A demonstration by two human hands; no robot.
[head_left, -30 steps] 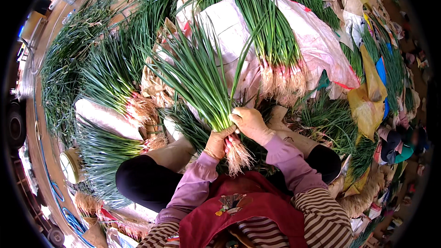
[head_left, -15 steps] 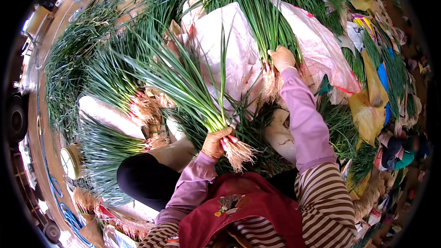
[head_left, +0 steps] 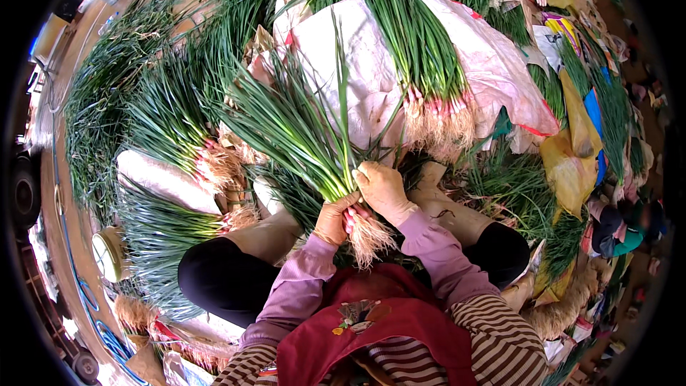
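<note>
In front of my lap I hold a bunch of spring onions (head_left: 304, 146), its green leaves fanning up and left and its pale roots hanging down. My left hand (head_left: 332, 221), gloved, is wrapped round the stems just above the reddish bulbs. My right hand (head_left: 382, 187), also gloved, is closed against the right side of the same bunch, next to the left thumb; its fingertips are partly hidden. Ahead and to the right, a row of spring onions (head_left: 436, 75) lies on a pale sack (head_left: 493, 64), roots toward me.
More spring onions lie in piles at my left (head_left: 175, 125). Beside them stands a round pale tub (head_left: 108, 254). A blue hose (head_left: 86, 293) runs along the far left floor. Yellow sacks (head_left: 568, 171) lie at the right, and another person (head_left: 622, 232) is at the far right.
My right hand has left the onions on the sack and come back toward me to the bunch in my left hand. The left hand keeps its hold.
</note>
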